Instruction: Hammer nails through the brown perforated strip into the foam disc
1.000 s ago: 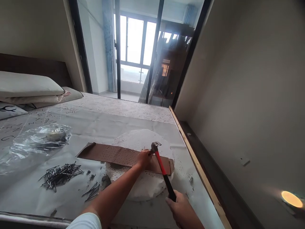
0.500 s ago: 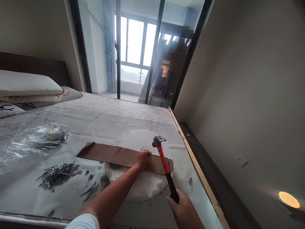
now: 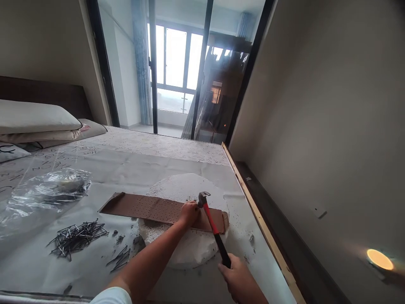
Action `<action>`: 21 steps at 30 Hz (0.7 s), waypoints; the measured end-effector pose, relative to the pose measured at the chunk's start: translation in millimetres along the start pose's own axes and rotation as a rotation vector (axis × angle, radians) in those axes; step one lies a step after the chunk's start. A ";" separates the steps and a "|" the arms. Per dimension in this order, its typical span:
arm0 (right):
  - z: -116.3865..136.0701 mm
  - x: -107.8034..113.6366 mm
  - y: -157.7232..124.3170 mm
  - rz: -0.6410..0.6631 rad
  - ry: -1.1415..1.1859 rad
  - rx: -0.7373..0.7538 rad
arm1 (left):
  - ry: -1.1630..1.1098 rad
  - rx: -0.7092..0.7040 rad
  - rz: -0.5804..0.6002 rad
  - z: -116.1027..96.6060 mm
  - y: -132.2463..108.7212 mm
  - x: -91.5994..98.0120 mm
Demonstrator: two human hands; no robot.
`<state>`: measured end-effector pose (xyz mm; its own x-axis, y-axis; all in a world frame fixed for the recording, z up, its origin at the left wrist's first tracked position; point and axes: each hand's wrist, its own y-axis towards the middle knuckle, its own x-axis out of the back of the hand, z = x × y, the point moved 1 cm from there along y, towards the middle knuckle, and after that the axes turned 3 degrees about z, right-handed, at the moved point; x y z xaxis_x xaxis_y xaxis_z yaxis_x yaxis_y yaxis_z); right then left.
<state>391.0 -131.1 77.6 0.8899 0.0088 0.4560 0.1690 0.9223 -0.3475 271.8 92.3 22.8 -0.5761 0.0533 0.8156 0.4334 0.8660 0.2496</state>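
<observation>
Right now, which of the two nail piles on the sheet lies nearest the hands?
The smaller bunch of nails, sparse and lying just right of the big heap, closer to the left hand.

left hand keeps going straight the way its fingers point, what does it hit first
Likely the head of the claw hammer, just past the left hand. Depth is unclear: if that head sits raised, the hand would carry on over the brown perforated board instead.
</observation>
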 end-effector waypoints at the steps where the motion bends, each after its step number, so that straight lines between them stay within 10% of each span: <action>1: -0.5 -1.0 0.6 0.012 -0.015 0.007 | 0.016 0.001 0.010 -0.6 -0.1 0.4; 15: 3.3 -4.4 8.1 0.004 0.016 -0.044 | -0.557 0.241 -0.288 9.3 -1.0 17.6; 21: -9.5 -13.0 14.5 0.007 0.113 0.000 | -0.672 0.250 -0.188 6.3 3.1 28.6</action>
<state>385.9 -121.5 58.8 0.9331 -0.0282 0.3586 0.1624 0.9225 -0.3501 252.3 99.6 43.6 -0.9597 0.1162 0.2559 0.1611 0.9736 0.1618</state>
